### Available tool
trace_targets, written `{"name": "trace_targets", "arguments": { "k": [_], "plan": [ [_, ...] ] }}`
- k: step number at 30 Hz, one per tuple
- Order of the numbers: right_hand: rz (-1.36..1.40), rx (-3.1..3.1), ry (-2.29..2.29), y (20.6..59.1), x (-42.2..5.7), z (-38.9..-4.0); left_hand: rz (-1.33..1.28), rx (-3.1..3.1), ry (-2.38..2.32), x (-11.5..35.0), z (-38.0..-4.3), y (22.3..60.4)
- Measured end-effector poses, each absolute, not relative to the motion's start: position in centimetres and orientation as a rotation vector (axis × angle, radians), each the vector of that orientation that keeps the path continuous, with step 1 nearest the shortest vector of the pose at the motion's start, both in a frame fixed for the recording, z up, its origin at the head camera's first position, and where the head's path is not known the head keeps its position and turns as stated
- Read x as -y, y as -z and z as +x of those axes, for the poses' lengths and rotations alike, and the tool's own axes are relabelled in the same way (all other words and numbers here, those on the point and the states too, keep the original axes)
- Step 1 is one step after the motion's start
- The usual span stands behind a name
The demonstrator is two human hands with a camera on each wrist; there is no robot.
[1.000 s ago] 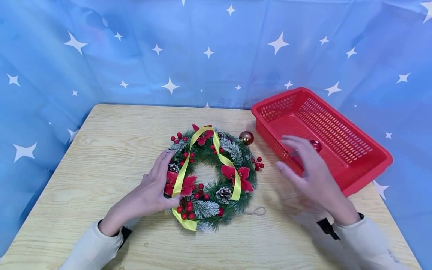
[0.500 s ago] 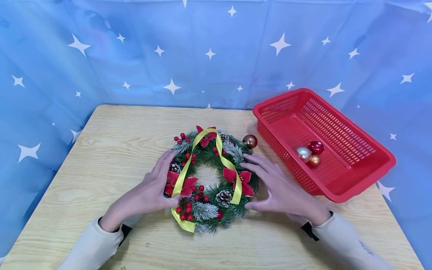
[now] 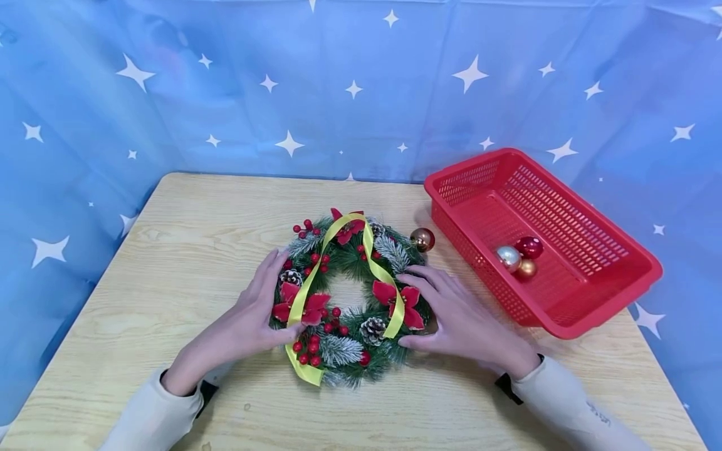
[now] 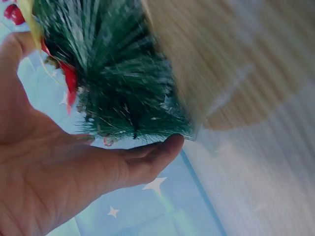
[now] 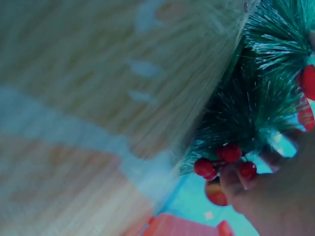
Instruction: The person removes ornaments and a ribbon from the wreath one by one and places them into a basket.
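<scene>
A green Christmas wreath (image 3: 346, 357) lies on the wooden table, dressed with red poinsettias, berries, pinecones and frosted sprigs. A yellow ribbon (image 3: 303, 299) loops loosely over its top. My left hand (image 3: 254, 310) grips the wreath's left side, thumb over the top near the ribbon; in the left wrist view its fingers run along the outer edge. On the opposite side my right hand (image 3: 451, 316) holds the wreath, thumb near the front and fingers by the right poinsettia (image 3: 398, 304). The right wrist view shows red berries (image 5: 229, 153) against those fingers. A shiny copper ball (image 3: 422, 239) sits at the wreath's upper right.
A red plastic basket (image 3: 598, 216) stands at the back right. Inside lie a silver ball (image 3: 509, 258), a dark red ball (image 3: 529, 247) and a gold ball (image 3: 527, 269). A blue curtain with white stars (image 3: 361, 94) hangs behind the table (image 3: 186, 250).
My right hand has come left from over the basket to the wreath's right side, uncovering the silver and gold balls. My left hand stays on the wreath, which has shifted slightly.
</scene>
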State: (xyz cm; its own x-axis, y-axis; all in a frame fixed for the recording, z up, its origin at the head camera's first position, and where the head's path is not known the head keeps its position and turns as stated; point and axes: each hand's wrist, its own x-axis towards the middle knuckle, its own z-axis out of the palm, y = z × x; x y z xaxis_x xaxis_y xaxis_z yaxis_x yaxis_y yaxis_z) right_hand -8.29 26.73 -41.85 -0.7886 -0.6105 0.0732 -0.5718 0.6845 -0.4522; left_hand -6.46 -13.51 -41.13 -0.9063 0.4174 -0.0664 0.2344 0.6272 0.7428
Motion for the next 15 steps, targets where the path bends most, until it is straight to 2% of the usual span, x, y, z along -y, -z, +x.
{"name": "trace_targets", "arguments": {
  "k": [15],
  "plan": [
    [-0.821, -2.902, 0.667, 41.7, -24.5, -6.6, 0.505, -2.621, -1.215, 13.0, -4.5, 40.4]
  ]
}}
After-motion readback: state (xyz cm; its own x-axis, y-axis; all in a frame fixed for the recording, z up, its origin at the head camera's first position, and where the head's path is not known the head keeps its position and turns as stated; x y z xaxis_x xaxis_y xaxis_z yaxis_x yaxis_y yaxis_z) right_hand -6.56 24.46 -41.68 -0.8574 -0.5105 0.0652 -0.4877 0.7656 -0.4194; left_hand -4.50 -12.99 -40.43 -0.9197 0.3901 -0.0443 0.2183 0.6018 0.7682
